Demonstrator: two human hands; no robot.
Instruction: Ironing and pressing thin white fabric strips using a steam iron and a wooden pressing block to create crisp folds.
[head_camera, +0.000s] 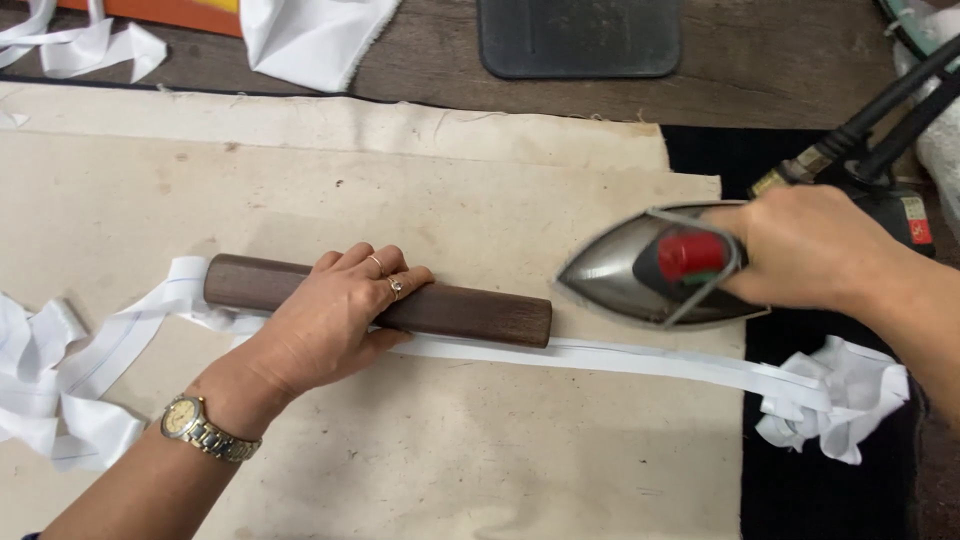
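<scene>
My left hand (325, 325) presses flat on a dark wooden block (470, 312) that lies across a long white fabric strip (650, 360) on a beige pressing cloth (400, 200). A wristwatch sits on that wrist and rings are on two fingers. My right hand (810, 245) grips the handle of a metal iron (620, 265) with a red knob, its pointed tip facing left, just right of the block and above the strip. The iron looks slightly blurred. The strip bunches into loose folds at both ends.
A dark flat pad (578, 38) lies at the top edge on the wooden table. White fabric pieces (310, 35) lie at the top left. Black cloth (830, 480) covers the right side. The iron's black cord and hose (880, 110) run to the upper right.
</scene>
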